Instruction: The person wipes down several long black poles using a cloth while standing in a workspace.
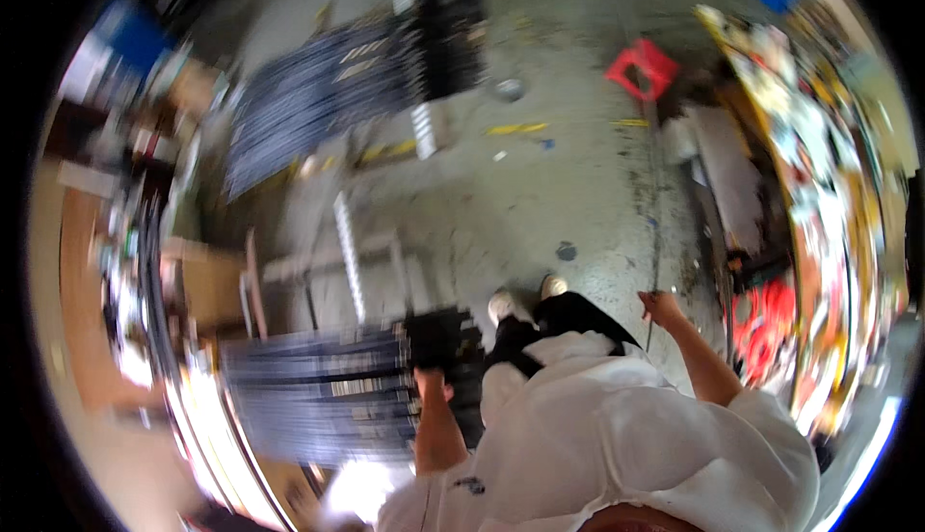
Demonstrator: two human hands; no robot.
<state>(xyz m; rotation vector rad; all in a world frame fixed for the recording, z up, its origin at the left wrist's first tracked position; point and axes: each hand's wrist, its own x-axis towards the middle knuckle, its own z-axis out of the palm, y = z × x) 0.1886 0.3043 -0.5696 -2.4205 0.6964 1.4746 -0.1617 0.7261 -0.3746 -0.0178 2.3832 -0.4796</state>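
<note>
My left hand [434,385] hangs low at my left side, over the near end of a stack of long dark bars [318,392]. Motion smears its fingers, and whether it touches the bars I cannot tell. Out to my right, my right hand [660,306] is held away from my body above the concrete floor. Its fingers look loosely bent and apart, with nothing visible in them.
A second dark stack [318,89] lies ahead on the left, with a person [448,2] in dark clothes at its end. White perforated strips [349,257] stand between the stacks. At right are a red frame-like object [643,69], a cluttered bench [780,137] and red coils [764,325].
</note>
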